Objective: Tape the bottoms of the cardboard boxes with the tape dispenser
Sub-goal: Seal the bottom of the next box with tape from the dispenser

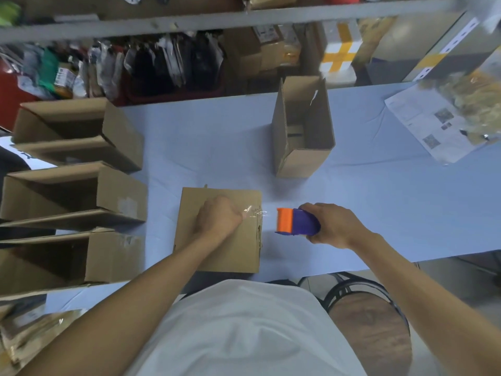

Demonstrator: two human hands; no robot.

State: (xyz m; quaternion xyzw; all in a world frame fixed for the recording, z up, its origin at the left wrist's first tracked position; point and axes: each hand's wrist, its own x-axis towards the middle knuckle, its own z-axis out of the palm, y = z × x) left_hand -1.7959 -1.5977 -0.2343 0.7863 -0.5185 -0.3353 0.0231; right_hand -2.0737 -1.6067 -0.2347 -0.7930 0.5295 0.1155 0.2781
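- Head view, nearest the camera: a white shirt [244, 329] fills the lower centre of the frame, with both forearms reaching up from it toward the table [393, 213].
- The left hand [218, 217] rests curled as a loose fist on top of the cardboard box [217, 256] in the centre; whether it pinches the tape [253, 212] or only presses it down, I cannot tell.
- The right hand [334, 226] is wrapped around the tape dispenser [296, 222], just right of the box's right edge, orange end pointing left at the box.
- The deciding relation: dispenser, glinting tape and left fist lie on one left-to-right line, so the strip runs crosswise over the box, and the right hand is the nearer to the free end.
- The box looks brown and closed on top, with clear tape shining at its right edge.
- More cardboard boxes: three open ones [81, 191] at the left, one upright [303, 126] in the upper centre.
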